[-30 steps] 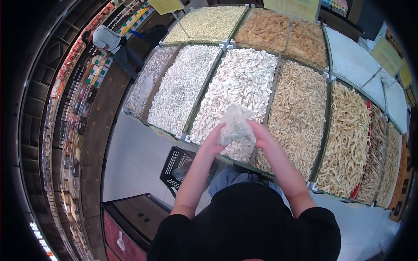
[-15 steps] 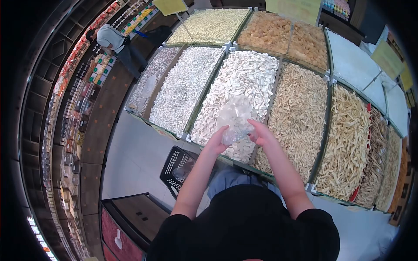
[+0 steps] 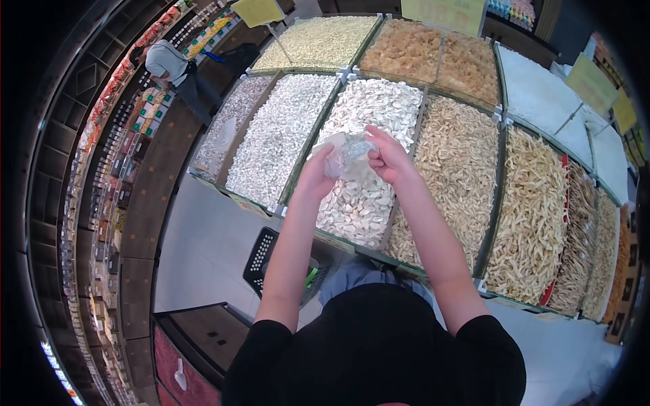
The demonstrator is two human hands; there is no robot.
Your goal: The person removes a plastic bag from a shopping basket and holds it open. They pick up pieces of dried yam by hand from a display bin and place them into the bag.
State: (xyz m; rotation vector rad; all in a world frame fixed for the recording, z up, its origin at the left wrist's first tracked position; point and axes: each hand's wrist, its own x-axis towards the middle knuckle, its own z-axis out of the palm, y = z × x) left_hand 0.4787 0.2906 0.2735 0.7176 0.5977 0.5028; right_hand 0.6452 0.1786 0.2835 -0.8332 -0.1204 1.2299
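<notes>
1. A crumpled clear plastic bag (image 3: 353, 151) is held over the bin of white slices (image 3: 362, 211), between the two hands.
2. Its long axis runs slantwise, rising from the left hand (image 3: 316, 176) towards the right hand (image 3: 393, 161); which end is the mouth cannot be told.
3. The left fingers grasp its near-left end.
4. The right fingers, index extended, others curled, meet its far-right end; whether they grip is unclear.

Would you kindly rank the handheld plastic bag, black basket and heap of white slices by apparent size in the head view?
1. Heap of white slices
2. Black basket, partly hidden
3. Handheld plastic bag
</notes>
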